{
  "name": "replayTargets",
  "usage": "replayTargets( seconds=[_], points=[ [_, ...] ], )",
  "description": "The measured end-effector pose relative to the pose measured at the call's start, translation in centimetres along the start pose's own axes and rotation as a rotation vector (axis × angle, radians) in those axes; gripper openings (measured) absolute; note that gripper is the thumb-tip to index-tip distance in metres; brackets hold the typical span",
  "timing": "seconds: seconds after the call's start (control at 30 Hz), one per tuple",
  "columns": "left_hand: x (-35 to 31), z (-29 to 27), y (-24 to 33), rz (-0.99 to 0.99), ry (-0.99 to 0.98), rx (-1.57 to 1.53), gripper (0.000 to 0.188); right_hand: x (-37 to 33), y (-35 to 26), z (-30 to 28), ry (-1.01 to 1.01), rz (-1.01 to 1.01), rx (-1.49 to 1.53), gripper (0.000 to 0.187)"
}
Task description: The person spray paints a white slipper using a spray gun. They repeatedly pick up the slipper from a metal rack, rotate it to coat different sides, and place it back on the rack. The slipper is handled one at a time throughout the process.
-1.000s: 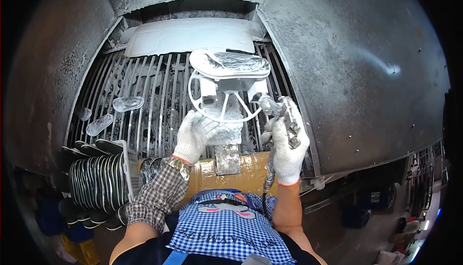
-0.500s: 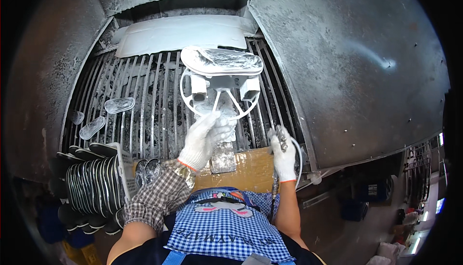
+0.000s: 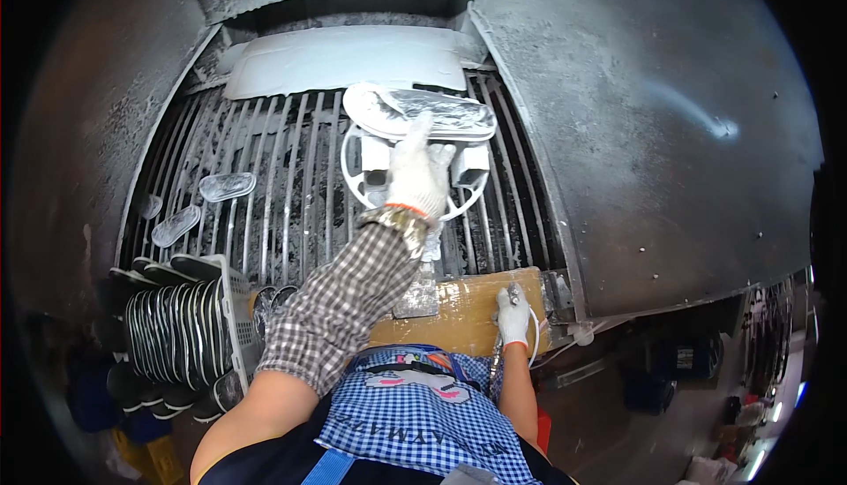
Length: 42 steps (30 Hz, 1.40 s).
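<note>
A white-rimmed shoe sole (image 3: 371,112) with a shiny film-like cover over its middle rests on a stand with a round white wheel (image 3: 351,176). My left hand (image 3: 419,172), in a white glove, reaches over the wheel. One finger lies on the cover at the sole's near edge, and the thumb is spread to the right; the other fingers are partly hidden. Low at the right, my right hand (image 3: 512,315), also gloved, is closed around a metal spray gun (image 3: 514,293). A pale hose (image 3: 535,335) runs beside it.
Several shiny oval covers (image 3: 228,187) lie on the metal-bar grate (image 3: 304,185) at left. A white basket (image 3: 236,317) beside my left arm holds upright dark soles (image 3: 176,322). Brown cardboard (image 3: 468,300) lines the front edge; metal walls (image 3: 644,158) flank the booth.
My left hand has moved up from the bottom of the wheel to the sole. My right hand has lowered toward the front edge with the spray gun. The view has shifted slightly.
</note>
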<state>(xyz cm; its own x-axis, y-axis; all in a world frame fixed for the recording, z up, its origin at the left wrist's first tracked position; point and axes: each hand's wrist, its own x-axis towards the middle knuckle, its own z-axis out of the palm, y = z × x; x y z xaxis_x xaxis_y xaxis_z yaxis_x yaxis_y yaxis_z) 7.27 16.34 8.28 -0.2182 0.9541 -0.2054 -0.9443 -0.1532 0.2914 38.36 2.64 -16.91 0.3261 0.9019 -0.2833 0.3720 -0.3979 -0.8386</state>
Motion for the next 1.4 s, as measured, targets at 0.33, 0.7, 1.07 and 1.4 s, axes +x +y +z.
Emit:
replayTargets(
  seconds=[0.33, 0.7, 1.07, 1.4],
  points=[
    [-0.9, -0.3, 0.1, 0.151, 0.033, 0.315, 0.041, -1.5, -0.9, -0.5, -0.031, 0.020, 0.049, 0.051],
    [-3.6, -8.9, 15.2, 0.392, 0.024, -0.017, 0.035, -1.1, -0.7, 0.0, -0.045, -0.007, -0.016, 0.041],
    [-1.0, -34.8, 10.9, 0.222, 0.548, -0.069, 0.045, -0.6, -0.4, 0.0, -0.040, -0.013, -0.120, 0.051],
    [2.5, -37.1, 14.7, 0.156, 0.464, 0.078, 0.063, -1.5, -2.2, 0.4, -0.032, -0.120, -0.275, 0.054]
  ],
)
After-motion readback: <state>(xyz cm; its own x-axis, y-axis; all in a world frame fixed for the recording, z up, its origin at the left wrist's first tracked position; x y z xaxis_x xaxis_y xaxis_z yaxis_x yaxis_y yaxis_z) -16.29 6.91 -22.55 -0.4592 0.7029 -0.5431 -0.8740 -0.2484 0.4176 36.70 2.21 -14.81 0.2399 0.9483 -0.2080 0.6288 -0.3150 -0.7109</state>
